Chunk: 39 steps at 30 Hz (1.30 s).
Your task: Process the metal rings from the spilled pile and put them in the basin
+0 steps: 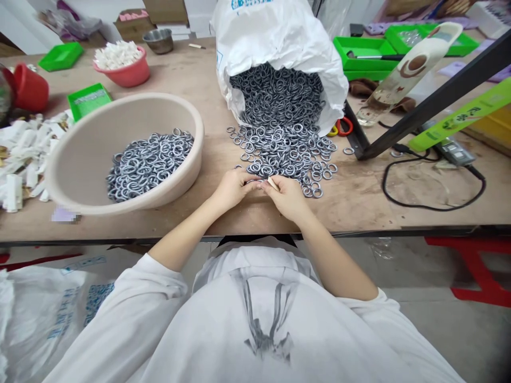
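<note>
My left hand and my right hand meet fingertip to fingertip above the table's near edge, both closed. Out of my right hand's grip pokes a short beige stick, perhaps a tool handle. My left fingers are pinched, possibly on a grey ring, but what they hold is too small to make out. Directly beyond my hands spreads a heap of grey metallic-looking rings. It spills from the mouth of a white woven sack lying on its side. To the left, a large beige basin holds many similar rings.
White plastic pieces are piled at the far left. Behind the basin are a green tray, a pink bowl of white pieces and a metal bowl. Rightward stand a black metal post, a bottle and a looped cable.
</note>
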Motion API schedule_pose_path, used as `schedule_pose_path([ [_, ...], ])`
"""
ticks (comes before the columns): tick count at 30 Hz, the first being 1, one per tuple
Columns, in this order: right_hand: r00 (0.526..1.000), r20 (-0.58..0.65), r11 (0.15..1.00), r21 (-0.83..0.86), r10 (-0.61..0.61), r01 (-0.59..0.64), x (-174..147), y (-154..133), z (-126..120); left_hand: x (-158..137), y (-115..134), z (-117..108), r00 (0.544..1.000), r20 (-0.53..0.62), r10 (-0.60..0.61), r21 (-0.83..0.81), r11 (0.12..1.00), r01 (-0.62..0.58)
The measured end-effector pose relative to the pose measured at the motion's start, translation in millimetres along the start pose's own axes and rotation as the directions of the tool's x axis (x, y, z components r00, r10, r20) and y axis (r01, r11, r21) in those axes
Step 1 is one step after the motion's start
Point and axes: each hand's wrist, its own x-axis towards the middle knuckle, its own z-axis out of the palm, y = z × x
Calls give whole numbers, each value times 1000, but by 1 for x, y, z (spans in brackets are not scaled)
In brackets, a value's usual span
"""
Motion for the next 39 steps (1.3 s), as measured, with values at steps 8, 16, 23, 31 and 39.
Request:
schedule_pose_path([
  [8,992,-119,991,-122,37,-52,-3,4,-10,-23,19,-6,939,74,-337,-725,628,283],
  [16,921,-262,932,143,-287,332,-20,-18,-1,-42,62,12,913,145,-381,-932,257,256],
  [23,942,-183,930,191,-280,314,-28,-19,-1,-53,68,24,899,139,-415,-939,233,252],
  [31,971,-85,937,256,-223,238,-32,-16,-1,-60,67,24,905,153,-396,-862,394,318],
  [39,954,-139,942,176,-264,286,-39,-23,-1,-66,83,23,901,213,-379,-916,244,319],
])
